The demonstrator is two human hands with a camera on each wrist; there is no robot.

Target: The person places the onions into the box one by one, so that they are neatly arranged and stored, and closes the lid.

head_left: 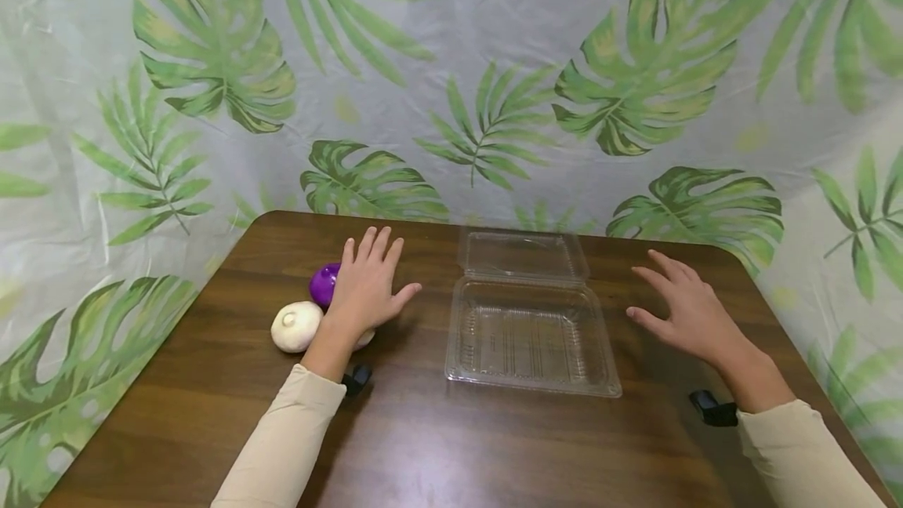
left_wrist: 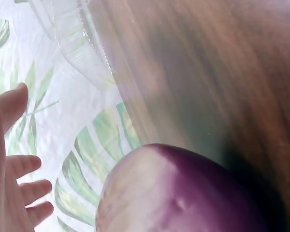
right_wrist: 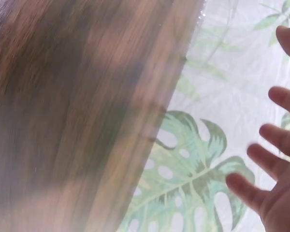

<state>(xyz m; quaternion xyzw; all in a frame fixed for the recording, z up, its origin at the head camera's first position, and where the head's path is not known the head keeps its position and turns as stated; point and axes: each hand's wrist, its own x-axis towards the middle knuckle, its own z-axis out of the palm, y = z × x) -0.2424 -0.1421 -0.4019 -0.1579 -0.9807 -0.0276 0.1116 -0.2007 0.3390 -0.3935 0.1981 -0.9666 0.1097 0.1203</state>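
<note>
Left hand (head_left: 368, 282), fingers spread, holding nothing, hovered near purple vegetable (head_left: 323, 284) and white vegetable (head_left: 296, 327), left side of worktop (head_left: 416, 445). Right hand (head_left: 687, 310), likewise wide, hung right of clear container (head_left: 532, 388), mid-worktop; lid (head_left: 522, 254) lay folded back, presumably so inside was reachable from above.

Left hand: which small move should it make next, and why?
Perhaps the left hand should ease toward the purple vegetable and grip it: this hand is spread, holds nothing, and overlaps that vegetable in the head view, while the clear container lies open.
</note>
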